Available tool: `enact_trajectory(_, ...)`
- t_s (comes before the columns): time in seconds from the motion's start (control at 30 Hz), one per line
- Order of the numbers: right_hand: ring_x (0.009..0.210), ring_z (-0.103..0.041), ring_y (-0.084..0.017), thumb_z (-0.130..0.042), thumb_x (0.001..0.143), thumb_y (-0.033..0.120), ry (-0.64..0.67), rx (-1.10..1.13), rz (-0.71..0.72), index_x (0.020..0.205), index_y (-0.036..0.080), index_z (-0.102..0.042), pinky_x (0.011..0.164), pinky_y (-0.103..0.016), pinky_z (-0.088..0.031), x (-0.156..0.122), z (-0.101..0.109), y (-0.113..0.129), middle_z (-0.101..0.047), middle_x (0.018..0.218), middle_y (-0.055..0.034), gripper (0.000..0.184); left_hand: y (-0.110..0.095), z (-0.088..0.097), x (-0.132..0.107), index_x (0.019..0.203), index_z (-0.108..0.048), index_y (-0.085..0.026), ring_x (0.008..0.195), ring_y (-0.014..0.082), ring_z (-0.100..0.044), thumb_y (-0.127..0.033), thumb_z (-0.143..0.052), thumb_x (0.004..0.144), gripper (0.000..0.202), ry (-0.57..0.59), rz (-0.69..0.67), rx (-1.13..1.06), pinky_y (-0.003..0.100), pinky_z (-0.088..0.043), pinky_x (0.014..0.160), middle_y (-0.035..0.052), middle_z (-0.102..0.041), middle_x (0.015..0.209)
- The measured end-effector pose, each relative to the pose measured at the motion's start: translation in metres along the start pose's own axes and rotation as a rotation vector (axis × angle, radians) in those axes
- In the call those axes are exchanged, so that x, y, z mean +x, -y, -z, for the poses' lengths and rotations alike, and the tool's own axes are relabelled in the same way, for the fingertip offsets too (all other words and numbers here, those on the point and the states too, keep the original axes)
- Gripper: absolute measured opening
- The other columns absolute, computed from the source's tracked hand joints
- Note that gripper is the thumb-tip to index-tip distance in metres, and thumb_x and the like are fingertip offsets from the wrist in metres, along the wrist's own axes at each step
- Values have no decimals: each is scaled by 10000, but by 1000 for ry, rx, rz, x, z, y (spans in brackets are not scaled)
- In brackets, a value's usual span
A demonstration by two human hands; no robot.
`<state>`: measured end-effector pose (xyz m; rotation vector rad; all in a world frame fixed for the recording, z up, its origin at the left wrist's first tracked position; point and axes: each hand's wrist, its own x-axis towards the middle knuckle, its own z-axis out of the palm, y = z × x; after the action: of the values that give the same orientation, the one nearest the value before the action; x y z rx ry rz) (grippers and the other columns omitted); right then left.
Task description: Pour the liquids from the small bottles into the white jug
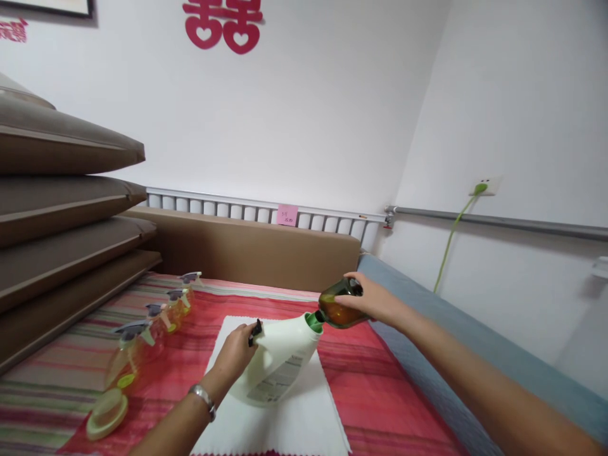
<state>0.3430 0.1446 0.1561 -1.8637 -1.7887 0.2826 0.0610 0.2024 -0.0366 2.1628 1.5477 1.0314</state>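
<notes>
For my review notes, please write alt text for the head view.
The right hand holds a tilted brown bottle at the mouth of a white jug, which the left hand grips. Four spray bottles stand to the left.

Left hand (236,352) holds white jug (282,352), right hand (373,299) brown bottle (338,315).

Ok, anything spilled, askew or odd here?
Nothing looks spilled or damaged. The translucent brown bottle is tipped neck-down at the mouth of the pale green plastic jug, but the right hand grips it, so that looks deliberate. No drips show on the white zigzag-edged sheet.
</notes>
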Motion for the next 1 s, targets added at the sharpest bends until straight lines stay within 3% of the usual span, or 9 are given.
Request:
enact_trajectory(0.07,951,-573,-279,-674,640,500,4,-95,82,1197,232,-476,792,-367,-457,2,-1,8,-602,1084,-103,649,3,0,0,1100,-615,-156,878,225,-609,-53,-544,677,441,-5,4,-13,301,-430,791,94,-658,933)
enact_trajectory(0.13,966,-560,-279,-675,630,506,22,-188,167,1231,243,-465,832,-378,-430,4,-3,19,-581,1098,-98,689,5,1,-1,1120,-609,-158,900,228,-606,-54,-547,678,458,-9,5,-26,306,-429,810,97,-658,946)
enact_trajectory(0.4,978,-505,-311,-689,571,392,115,-505,487,1264,299,-463,736,-381,-422,2,-22,74,-540,1171,-85,734,20,2,-9,1111,-614,-155,928,221,-609,-42,-571,658,469,-40,49,-91,307,-429,843,99,-671,993)
enact_trajectory(0.53,943,-489,-299,-655,563,284,159,-587,661,1223,317,-494,661,-352,-411,-2,-31,98,-525,1204,-69,681,30,3,-12,1102,-619,-161,948,213,-614,-28,-583,634,489,-57,91,-141,297,-430,847,90,-682,1003)
enact_trajectory(0.63,932,-487,-292,-634,574,238,173,-610,748,1193,313,-517,688,-368,-410,-3,-38,112,-514,1216,-68,635,40,6,-15,1102,-619,-172,954,207,-619,-28,-594,625,498,-61,124,-186,290,-433,841,77,-691,1010)
enact_trajectory(0.87,1011,-479,-306,-653,584,276,193,-515,723,1232,329,-475,738,-399,-443,3,-49,134,-492,1271,-50,674,62,12,-22,1005,-653,-106,844,233,-638,-76,-646,609,397,-65,219,-255,310,-452,740,105,-711,909)
enact_trajectory(1.0,1068,-495,-317,-679,614,360,184,-399,622,1259,269,-457,849,-445,-438,16,-49,125,-510,1265,-86,688,65,13,-25,993,-660,-121,849,222,-631,-88,-660,603,392,-73,232,-293,307,-452,749,93,-709,927)
